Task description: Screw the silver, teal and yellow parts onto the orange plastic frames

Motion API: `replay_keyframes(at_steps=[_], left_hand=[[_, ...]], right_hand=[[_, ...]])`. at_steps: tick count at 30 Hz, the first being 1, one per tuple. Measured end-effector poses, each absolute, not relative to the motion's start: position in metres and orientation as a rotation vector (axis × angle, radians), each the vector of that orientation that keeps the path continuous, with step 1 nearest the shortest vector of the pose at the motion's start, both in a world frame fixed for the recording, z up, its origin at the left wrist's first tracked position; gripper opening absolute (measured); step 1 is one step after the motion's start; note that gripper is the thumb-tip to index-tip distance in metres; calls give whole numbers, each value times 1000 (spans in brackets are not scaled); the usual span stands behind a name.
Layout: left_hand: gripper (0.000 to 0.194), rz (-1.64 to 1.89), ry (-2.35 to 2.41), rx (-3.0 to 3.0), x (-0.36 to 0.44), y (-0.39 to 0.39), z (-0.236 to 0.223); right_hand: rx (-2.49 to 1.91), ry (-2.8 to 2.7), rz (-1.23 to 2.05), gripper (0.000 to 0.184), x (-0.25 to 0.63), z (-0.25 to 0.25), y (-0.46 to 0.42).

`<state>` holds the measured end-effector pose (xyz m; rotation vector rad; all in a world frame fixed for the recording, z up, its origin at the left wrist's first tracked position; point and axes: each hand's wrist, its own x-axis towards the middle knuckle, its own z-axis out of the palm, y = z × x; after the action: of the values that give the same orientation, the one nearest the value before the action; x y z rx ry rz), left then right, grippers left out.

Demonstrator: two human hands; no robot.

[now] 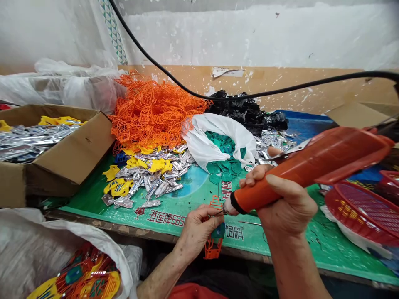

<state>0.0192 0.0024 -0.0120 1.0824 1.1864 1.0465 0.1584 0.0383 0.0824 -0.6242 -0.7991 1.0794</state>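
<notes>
My left hand [199,227] is shut on a small orange plastic lattice piece [213,249] with a teal part [218,231] on it. My right hand [282,199] grips an orange electric hand tool [308,168]. The tool's thin tip is at the lattice piece, close to my left fingers. The exact contact point is too small to tell. Behind my hands, a green printed mat [193,199] lies on the bench, with silver and yellow pieces [146,178] heaped on it.
A heap of orange lattice [152,110], black pieces [240,110] and teal pieces in a white bag [224,160] lie ahead. A cardboard box [62,162] stands left, a filled white sack [46,249] lower left, a red basket [361,211] right. A black cable [249,93] crosses overhead.
</notes>
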Motion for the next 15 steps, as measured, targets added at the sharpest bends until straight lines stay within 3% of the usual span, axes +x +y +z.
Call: replay_keyframes(at_steps=[4, 15], left_hand=[[28, 1007, 1173, 1027, 19, 2, -16], [18, 1050, 1233, 1120, 22, 3, -13]], right_hand=[[-657, -793, 1078, 39, 159, 82, 39], [-657, -837, 1077, 38, 162, 82, 37]])
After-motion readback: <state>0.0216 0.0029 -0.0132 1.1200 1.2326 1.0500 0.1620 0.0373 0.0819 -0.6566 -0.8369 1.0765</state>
